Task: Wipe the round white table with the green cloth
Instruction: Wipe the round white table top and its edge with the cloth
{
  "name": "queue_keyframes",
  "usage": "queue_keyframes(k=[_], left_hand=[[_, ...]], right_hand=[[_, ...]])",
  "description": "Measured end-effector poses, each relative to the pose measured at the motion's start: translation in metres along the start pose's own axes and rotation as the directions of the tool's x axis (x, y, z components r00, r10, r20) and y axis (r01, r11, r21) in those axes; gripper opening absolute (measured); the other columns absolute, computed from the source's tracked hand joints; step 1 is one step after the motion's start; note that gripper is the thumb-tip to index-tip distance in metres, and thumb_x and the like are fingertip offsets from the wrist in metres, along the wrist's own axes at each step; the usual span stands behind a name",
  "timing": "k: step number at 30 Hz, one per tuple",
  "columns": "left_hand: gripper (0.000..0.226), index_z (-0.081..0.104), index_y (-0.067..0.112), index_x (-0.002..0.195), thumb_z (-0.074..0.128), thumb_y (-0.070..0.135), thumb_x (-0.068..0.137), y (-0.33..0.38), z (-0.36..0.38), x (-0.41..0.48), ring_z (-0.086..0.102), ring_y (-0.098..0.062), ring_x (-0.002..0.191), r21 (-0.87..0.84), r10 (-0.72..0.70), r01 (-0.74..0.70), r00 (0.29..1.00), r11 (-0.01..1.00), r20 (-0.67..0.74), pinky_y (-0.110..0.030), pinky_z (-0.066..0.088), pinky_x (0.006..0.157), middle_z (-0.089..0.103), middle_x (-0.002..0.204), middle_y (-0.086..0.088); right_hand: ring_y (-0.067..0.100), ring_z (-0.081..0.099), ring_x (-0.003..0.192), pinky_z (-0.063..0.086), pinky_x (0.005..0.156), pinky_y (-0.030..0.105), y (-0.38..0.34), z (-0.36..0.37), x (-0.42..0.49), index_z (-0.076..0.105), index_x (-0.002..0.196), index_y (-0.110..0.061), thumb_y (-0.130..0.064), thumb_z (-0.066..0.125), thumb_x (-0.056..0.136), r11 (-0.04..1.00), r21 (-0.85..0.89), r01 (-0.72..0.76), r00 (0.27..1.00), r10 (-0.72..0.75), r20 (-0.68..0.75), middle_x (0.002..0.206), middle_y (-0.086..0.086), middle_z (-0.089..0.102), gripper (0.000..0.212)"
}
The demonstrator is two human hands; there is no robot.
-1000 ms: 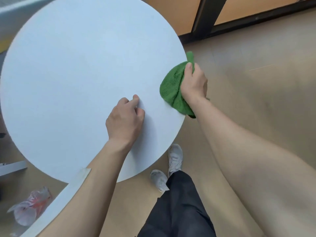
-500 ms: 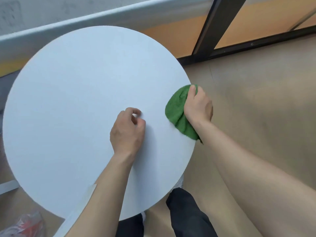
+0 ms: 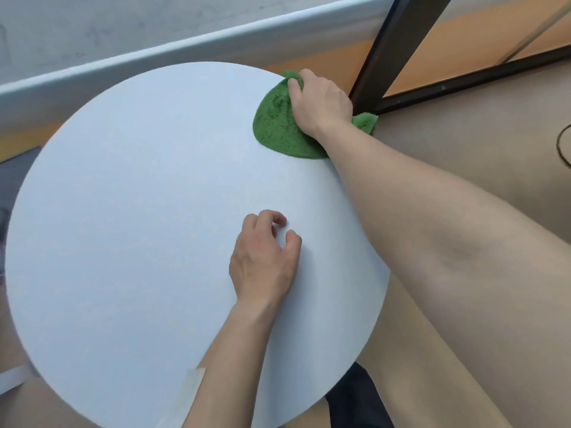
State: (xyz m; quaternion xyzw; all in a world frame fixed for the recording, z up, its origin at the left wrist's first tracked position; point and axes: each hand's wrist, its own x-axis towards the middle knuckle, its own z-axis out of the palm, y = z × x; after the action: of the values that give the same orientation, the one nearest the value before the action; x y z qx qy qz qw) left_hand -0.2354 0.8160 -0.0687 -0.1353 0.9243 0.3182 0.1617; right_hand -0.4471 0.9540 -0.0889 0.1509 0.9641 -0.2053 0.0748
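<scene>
The round white table fills most of the view. A green cloth lies bunched at the table's far right rim, one corner hanging over the edge. My right hand presses down on the cloth and grips it. My left hand rests on the tabletop near the right front, fingers curled loosely with nothing in them.
A black door frame stands just right of the cloth. A pale wall ledge runs behind the table. Beige floor lies to the right. A strip of tape sits near the table's front edge. My dark trouser leg shows below.
My right hand has slid the cloth along the right rim toward the far side of the table. The left hand stays resting in about the same spot on the tabletop.
</scene>
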Motion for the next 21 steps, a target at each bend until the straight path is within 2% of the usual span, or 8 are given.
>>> queue_keyframes(k=[2, 5, 8, 12, 15, 18, 21], left_hand=[[0.02, 0.059, 0.032, 0.109, 0.056, 0.036, 0.09, 0.0, -0.004, 0.0, 0.057, -0.013, 0.089, -0.003, 0.006, -0.006, 1.0, 1.0, 0.026, -0.028, 0.037, 0.068, 0.052, 0.104, 0.011], [0.022, 0.059, 0.031, 0.111, 0.055, 0.036, 0.089, 0.002, -0.011, -0.001, 0.058, -0.016, 0.093, -0.002, 0.014, -0.014, 0.997, 1.0, 0.08, -0.028, 0.037, 0.072, 0.052, 0.107, 0.009], [0.029, 0.057, 0.032, 0.116, 0.054, 0.038, 0.088, 0.003, -0.018, -0.004, 0.059, -0.019, 0.099, 0.013, 0.027, -0.029, 0.989, 0.999, 0.147, -0.029, 0.038, 0.076, 0.053, 0.113, 0.007], [0.043, 0.055, 0.03, 0.129, 0.055, 0.04, 0.087, 0.001, -0.031, -0.007, 0.058, -0.019, 0.11, 0.053, 0.049, -0.067, 0.956, 0.996, 0.289, -0.031, 0.04, 0.083, 0.053, 0.124, 0.005], [0.05, 0.053, 0.029, 0.136, 0.056, 0.04, 0.088, -0.013, -0.055, -0.018, 0.058, -0.018, 0.115, -0.003, 0.044, -0.047, 0.92, 0.999, 0.39, -0.037, 0.046, 0.096, 0.057, 0.129, 0.005], [0.048, 0.054, 0.03, 0.135, 0.056, 0.039, 0.088, -0.05, -0.086, -0.045, 0.058, -0.017, 0.116, -0.001, 0.014, -0.015, 0.894, 1.0, 0.448, -0.041, 0.047, 0.1, 0.059, 0.128, 0.007], [0.044, 0.056, 0.03, 0.133, 0.055, 0.037, 0.089, -0.101, -0.117, -0.078, 0.059, -0.018, 0.11, 0.067, -0.049, 0.021, 0.883, 0.998, 0.467, -0.04, 0.049, 0.096, 0.062, 0.123, 0.007]], right_hand=[[0.036, 0.061, 0.107, 0.034, 0.073, 0.039, 0.032, -0.005, -0.036, 0.056, 0.119, -0.017, -0.045, 0.026, 0.103, 0.992, 0.022, -0.126, 0.988, 0.127, -0.083, 0.116, 0.012, 0.067, 0.045], [0.037, 0.061, 0.104, 0.032, 0.074, 0.039, 0.077, -0.009, -0.12, 0.056, 0.114, -0.014, -0.042, 0.027, 0.104, 0.922, 0.129, -0.365, 0.911, 0.382, -0.153, 0.113, 0.015, 0.067, 0.043], [0.038, 0.061, 0.107, 0.039, 0.078, 0.04, 0.092, 0.007, -0.216, 0.055, 0.117, -0.01, -0.039, 0.029, 0.105, 0.79, 0.288, -0.542, 0.784, 0.598, -0.165, 0.118, 0.017, 0.066, 0.04], [0.037, 0.056, 0.118, 0.04, 0.09, 0.039, 0.07, 0.041, -0.305, 0.049, 0.131, -0.005, -0.034, 0.031, 0.106, 0.572, 0.5, -0.65, 0.601, 0.79, -0.122, 0.129, 0.02, 0.06, 0.042], [0.038, 0.053, 0.122, 0.04, 0.09, 0.04, 0.04, 0.055, -0.349, 0.043, 0.137, -0.004, -0.034, 0.029, 0.106, 0.434, 0.547, -0.715, 0.484, 0.873, -0.06, 0.137, 0.02, 0.054, 0.046], [0.04, 0.058, 0.114, 0.04, 0.08, 0.042, 0.001, 0.065, -0.394, 0.039, 0.132, -0.007, -0.041, 0.024, 0.105, 0.306, 0.471, -0.828, 0.373, 0.926, 0.055, 0.132, 0.019, 0.057, 0.047], [0.041, 0.06, 0.11, 0.04, 0.081, 0.043, -0.051, 0.076, -0.442, 0.035, 0.128, -0.005, -0.044, 0.021, 0.105, 0.171, 0.374, -0.912, 0.295, 0.905, 0.307, 0.125, 0.021, 0.062, 0.047]])
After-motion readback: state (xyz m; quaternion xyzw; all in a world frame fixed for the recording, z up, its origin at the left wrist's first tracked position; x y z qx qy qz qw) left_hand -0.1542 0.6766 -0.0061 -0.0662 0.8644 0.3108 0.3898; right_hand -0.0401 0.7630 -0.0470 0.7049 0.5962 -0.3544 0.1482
